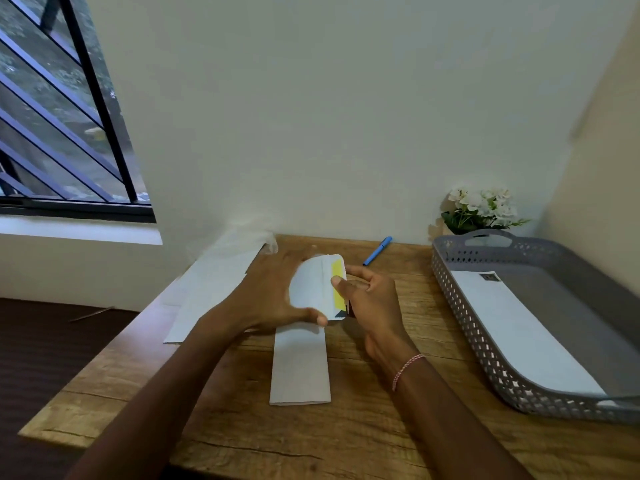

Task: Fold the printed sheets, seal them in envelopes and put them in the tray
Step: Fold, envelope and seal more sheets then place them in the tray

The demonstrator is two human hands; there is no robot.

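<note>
A white envelope (311,287) with a yellow adhesive strip on its open flap is held above the wooden table (381,427). My left hand (266,299) grips it from the left, thumb under its near edge. My right hand (367,299) pinches the flap at the yellow strip. A folded printed sheet (299,367) lies flat on the table just below the envelope. One sealed envelope (519,330) lies in the grey perforated tray (460,306) at the right.
A stack of white sheets and envelopes (211,289) lies at the table's left edge. A blue pen (377,251) rests near the wall. White flowers (481,209) stand behind the tray. A barred window (62,116) is at the left.
</note>
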